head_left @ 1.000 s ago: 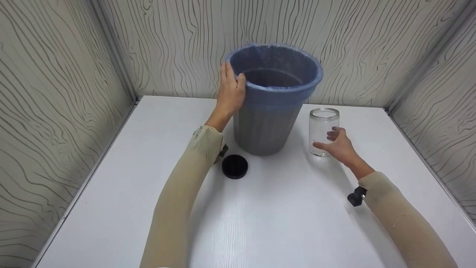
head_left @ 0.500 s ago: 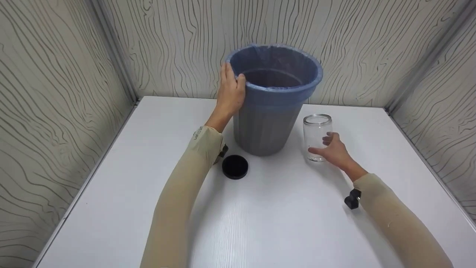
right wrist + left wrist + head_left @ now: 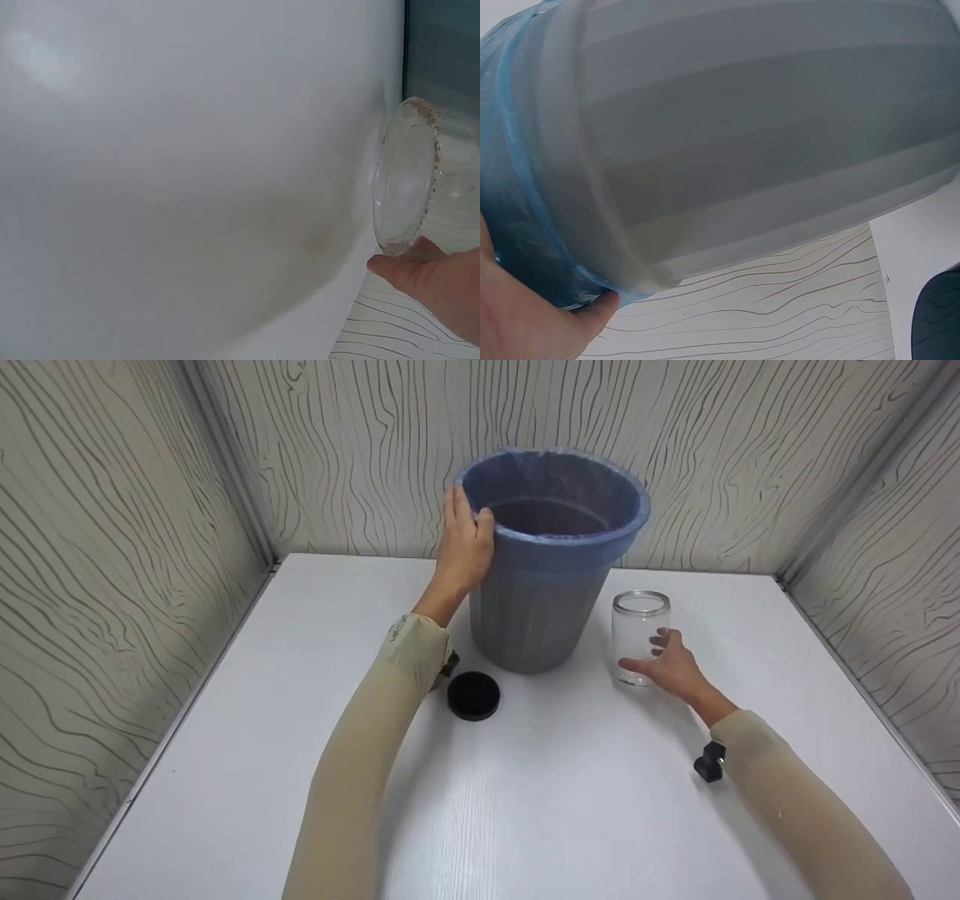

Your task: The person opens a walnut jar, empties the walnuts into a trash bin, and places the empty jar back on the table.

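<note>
A grey trash bin (image 3: 529,622) with a blue liner (image 3: 562,556) folded over its rim stands upright toward the back of the table. My left hand (image 3: 465,544) rests against the bin's left side, its straight fingers reaching up to the rim; in the left wrist view the thumb (image 3: 598,311) lies on the liner. To the right of the bin, my right hand (image 3: 670,665) grips a lidless clear glass jar (image 3: 634,634) low on its side. The jar is upright, base close over the table. Brown crumbs line its bottom edge (image 3: 433,150) in the right wrist view.
A round black lid (image 3: 474,696) lies on the white table (image 3: 555,810) in front of the bin, beside my left forearm. Wood-grain panels (image 3: 360,457) close in the table at the back and on both sides.
My right hand has brought the jar slightly left and toward me, mostly in the first half second. My left hand, the bin and the lid have stayed in place.
</note>
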Demonstrator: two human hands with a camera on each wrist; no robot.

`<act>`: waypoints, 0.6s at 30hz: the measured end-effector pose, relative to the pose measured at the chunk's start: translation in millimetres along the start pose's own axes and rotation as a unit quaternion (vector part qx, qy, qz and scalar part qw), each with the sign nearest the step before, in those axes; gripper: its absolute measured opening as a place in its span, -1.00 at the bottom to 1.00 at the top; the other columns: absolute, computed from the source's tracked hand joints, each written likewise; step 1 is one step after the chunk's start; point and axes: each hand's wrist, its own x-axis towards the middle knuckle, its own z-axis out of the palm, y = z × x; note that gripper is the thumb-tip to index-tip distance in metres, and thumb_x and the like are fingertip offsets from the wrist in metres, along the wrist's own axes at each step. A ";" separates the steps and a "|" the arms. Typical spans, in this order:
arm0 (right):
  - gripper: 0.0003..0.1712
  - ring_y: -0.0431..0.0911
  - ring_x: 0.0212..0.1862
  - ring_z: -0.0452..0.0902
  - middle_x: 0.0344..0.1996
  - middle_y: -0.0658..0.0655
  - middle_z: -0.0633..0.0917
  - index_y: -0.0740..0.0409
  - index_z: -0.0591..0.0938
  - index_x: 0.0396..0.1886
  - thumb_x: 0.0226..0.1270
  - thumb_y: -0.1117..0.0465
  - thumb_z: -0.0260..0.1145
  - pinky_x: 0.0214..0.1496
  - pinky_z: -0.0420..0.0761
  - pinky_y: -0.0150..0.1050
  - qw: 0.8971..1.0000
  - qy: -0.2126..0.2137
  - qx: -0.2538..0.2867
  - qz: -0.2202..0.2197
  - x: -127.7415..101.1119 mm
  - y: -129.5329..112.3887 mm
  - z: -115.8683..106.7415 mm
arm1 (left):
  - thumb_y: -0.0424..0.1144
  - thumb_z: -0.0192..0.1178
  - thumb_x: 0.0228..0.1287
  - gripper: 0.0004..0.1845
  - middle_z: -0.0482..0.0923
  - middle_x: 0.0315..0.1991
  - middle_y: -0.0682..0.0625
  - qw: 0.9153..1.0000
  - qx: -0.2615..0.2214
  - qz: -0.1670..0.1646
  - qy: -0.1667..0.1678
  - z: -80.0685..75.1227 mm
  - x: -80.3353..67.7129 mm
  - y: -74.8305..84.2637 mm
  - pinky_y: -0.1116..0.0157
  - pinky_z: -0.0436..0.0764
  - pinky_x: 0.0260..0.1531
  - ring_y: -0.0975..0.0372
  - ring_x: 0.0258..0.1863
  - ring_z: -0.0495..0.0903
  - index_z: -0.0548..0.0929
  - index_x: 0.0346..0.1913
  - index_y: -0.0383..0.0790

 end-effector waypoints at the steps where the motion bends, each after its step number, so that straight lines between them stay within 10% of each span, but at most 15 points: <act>1: 0.39 0.30 0.35 0.08 0.35 0.48 0.11 0.43 -0.18 0.40 -0.04 -0.29 0.43 0.28 0.25 0.11 1.000 0.001 -0.005 0.001 -0.2 0.4 0.4 | -0.07 -0.32 0.47 -0.32 -0.36 0.50 -0.14 1.000 0.002 -0.001 0.000 0.0 -0.1 -0.1 0.33 -0.16 0.36 0.16 0.46 -0.27 -0.22 0.48 -0.35; 18: 0.38 0.33 0.30 0.16 0.28 0.51 0.21 0.50 -0.07 0.36 -0.08 -0.36 0.40 0.27 0.24 0.13 1.000 0.005 -0.017 0.018 -0.1 5.7 5.5 | -0.06 -0.32 0.48 -0.31 -0.36 0.50 -0.15 1.000 0.005 -0.006 -0.002 -0.5 0.4 -0.6 0.32 -0.17 0.36 0.16 0.46 -0.30 -0.24 0.48 -0.34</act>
